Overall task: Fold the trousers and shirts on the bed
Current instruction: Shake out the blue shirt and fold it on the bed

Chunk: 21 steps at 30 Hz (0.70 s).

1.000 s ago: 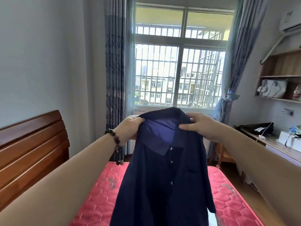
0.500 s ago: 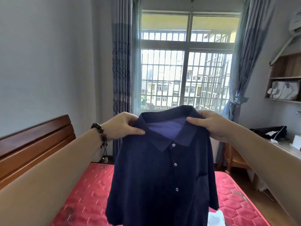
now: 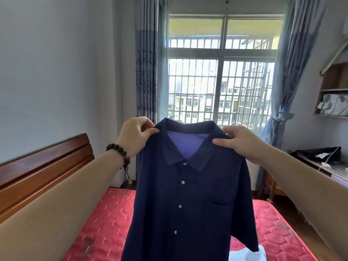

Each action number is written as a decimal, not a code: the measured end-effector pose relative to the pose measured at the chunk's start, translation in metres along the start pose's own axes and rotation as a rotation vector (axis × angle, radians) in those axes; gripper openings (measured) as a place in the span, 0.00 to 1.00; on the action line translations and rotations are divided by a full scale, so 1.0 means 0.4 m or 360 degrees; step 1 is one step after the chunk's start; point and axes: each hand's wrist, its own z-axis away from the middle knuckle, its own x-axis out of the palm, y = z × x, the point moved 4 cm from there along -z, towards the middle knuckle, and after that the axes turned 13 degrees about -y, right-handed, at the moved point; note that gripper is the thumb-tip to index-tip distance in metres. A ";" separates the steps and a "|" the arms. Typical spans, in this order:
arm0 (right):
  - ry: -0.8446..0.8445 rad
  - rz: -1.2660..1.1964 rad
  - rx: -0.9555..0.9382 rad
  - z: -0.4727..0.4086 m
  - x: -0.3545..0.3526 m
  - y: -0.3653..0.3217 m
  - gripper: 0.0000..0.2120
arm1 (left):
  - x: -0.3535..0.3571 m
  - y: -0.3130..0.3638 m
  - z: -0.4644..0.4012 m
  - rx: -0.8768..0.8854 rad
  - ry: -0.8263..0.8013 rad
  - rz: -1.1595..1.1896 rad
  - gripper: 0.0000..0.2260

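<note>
A dark navy buttoned shirt (image 3: 190, 204) with a collar and a chest pocket hangs upright in the air in front of me, its front facing me. My left hand (image 3: 134, 135), with a bead bracelet on the wrist, pinches the shirt's left shoulder beside the collar. My right hand (image 3: 239, 141) pinches the right shoulder beside the collar. The shirt's lower part runs out of the frame's bottom. Below it lies the red quilted mattress (image 3: 105, 223) of the bed. A white garment (image 3: 246, 255) shows at the bottom edge, partly hidden behind the shirt.
A wooden headboard (image 3: 43, 166) stands at the left. A barred window (image 3: 220, 87) with grey-blue curtains fills the far wall. At the right are a desk (image 3: 323, 166) with dark items and a wall shelf (image 3: 333, 95).
My hands have drawn apart along the shoulders, spreading the shirt wider and flatter. The collar now sits open and level, and the view has tilted up a little.
</note>
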 end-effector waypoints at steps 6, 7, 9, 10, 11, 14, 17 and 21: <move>0.0199 -0.0214 -0.0026 0.001 0.007 -0.008 0.08 | -0.015 0.001 0.010 -0.0025 -0.0061 0.0197 0.07; 0.0197 -0.0282 -0.0015 0.000 0.013 -0.006 0.07 | -0.013 -0.002 0.013 -0.0059 -0.0132 0.0272 0.06; 0.0193 -0.0300 0.0013 -0.004 0.022 0.000 0.09 | -0.012 -0.008 0.017 -0.0112 -0.0239 0.0370 0.06; 0.0193 -0.0225 0.0021 -0.006 0.023 -0.001 0.10 | -0.013 -0.012 0.020 -0.0127 -0.0278 0.0367 0.07; 0.0185 -0.0121 0.0029 -0.007 0.023 -0.004 0.12 | -0.014 -0.014 0.024 -0.0140 -0.0323 0.0330 0.08; 0.0158 0.0091 0.0008 -0.008 0.023 -0.016 0.15 | -0.017 -0.025 0.034 -0.0184 -0.0527 0.0169 0.09; 0.0210 0.0146 -0.0056 -0.008 0.011 -0.026 0.13 | -0.024 -0.030 0.044 -0.0162 -0.0712 0.0195 0.08; 0.0190 -0.0155 -0.0077 -0.008 0.029 -0.038 0.10 | -0.045 -0.046 0.039 -0.0071 -0.0513 0.0167 0.06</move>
